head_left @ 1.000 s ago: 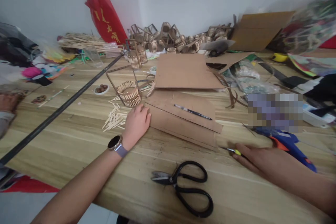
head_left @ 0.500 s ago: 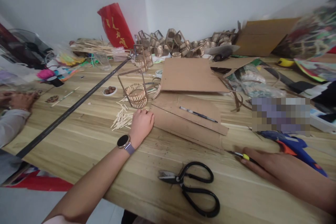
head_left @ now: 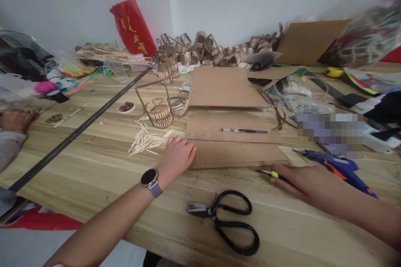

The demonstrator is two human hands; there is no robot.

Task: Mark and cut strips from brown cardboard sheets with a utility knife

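My left hand [head_left: 180,152], a watch on its wrist, has its fingers curled round the left edge of a flat cardboard piece [head_left: 234,154]. A dark line runs along that piece, and a black pen [head_left: 244,130] lies on its far part. In my closed right hand [head_left: 294,181] is a slim craft knife [head_left: 275,174] with a yellow band and a metal tip pointing left. It is by the cardboard's near right corner; whether the tip touches it I cannot tell. Black-handled scissors [head_left: 224,219] rest between my forearms. A small stick basket [head_left: 158,112] stands beyond my left hand.
Loose short sticks [head_left: 145,142] lie left of the cardboard. A larger cardboard sheet [head_left: 227,87] is behind it, with several small baskets [head_left: 203,48] heaped by the wall. A blue glue gun [head_left: 332,164] lies right. Another person's hand [head_left: 17,121] is at far left.
The cardboard piece has turned counterclockwise, its right end swinging away from me, and the pen has turned with it. My right hand with the knife has moved left and slightly away.
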